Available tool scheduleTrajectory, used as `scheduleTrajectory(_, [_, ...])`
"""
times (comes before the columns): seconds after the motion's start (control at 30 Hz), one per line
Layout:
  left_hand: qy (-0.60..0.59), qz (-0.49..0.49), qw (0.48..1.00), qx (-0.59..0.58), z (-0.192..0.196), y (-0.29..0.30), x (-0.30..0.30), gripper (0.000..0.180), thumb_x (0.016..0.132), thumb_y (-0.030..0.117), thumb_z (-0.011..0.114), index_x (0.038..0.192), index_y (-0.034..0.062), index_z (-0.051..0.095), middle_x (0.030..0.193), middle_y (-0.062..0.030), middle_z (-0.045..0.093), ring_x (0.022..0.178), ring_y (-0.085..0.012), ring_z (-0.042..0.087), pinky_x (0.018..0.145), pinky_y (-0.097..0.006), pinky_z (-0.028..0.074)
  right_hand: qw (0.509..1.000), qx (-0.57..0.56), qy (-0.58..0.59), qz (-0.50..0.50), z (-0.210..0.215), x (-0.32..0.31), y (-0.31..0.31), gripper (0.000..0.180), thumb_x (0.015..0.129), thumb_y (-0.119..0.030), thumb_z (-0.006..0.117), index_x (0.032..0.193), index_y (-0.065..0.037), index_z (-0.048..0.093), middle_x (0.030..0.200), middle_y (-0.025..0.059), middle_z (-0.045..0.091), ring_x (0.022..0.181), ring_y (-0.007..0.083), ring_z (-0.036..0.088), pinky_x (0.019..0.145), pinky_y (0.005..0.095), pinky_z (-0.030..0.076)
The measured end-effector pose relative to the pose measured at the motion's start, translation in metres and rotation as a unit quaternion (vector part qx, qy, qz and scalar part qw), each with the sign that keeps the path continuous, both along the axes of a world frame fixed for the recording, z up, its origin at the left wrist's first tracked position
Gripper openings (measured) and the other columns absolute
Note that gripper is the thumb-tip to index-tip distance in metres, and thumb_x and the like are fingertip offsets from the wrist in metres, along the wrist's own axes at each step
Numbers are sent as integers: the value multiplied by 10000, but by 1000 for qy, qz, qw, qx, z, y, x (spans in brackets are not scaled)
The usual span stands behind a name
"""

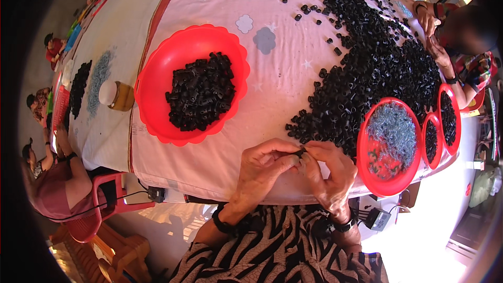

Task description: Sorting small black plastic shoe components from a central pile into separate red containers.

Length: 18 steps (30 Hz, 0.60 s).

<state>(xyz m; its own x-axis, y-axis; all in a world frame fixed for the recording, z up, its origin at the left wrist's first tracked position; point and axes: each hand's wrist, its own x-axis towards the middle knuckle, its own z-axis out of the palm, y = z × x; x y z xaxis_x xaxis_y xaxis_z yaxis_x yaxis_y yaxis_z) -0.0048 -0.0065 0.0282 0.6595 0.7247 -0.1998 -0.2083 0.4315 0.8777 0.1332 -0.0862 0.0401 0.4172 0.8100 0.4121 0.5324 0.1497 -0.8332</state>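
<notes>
Brace steady, press lightly

At the frame's lower centre, the left hand (262,172) and right hand (333,170) pinch 1 small black piece (299,152) together; bracing it left and pressing lightly right should help; working above the desk (209,170) would catch drops.

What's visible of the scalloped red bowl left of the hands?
The red bowl is wide, shallow and round, with a wavy rim, and looks like glossy plastic. It stands upright on the pale pink cloth. A heap of small black pieces covers the middle of its floor, leaving red showing around it. A brownish jar lies close by its left edge; contact is unclear. The left hand is apart from it.
</notes>
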Motion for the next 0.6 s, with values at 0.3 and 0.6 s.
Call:
scheduleTrajectory(0.3, [2, 21, 999, -28, -3, 4, -3, 140, 903, -32, 622, 1037, -50, 659, 976, -105, 704, 889, -140, 659, 817, -255, 529, 994, -16, -95, 44, -11, -4, 7, 393, 694, 17, 763, 1039, 36, 575, 1021, 209, 634, 849, 344, 675, 669, 381, 575])
scheduleTrajectory(0.6, [-8, 23, 999, -40, -4, 0, -2, 144, 900, -32, 629, 1040, -53, 655, 986, -112, 699, 924, -146, 658, 849, -251, 526, 983, 33, -179, 22, -9, -1, 9, 393, 676, 30, 752, 1029, 49, 583, 976, 189, 642, 780, 324, 676, 619, 358, 568])
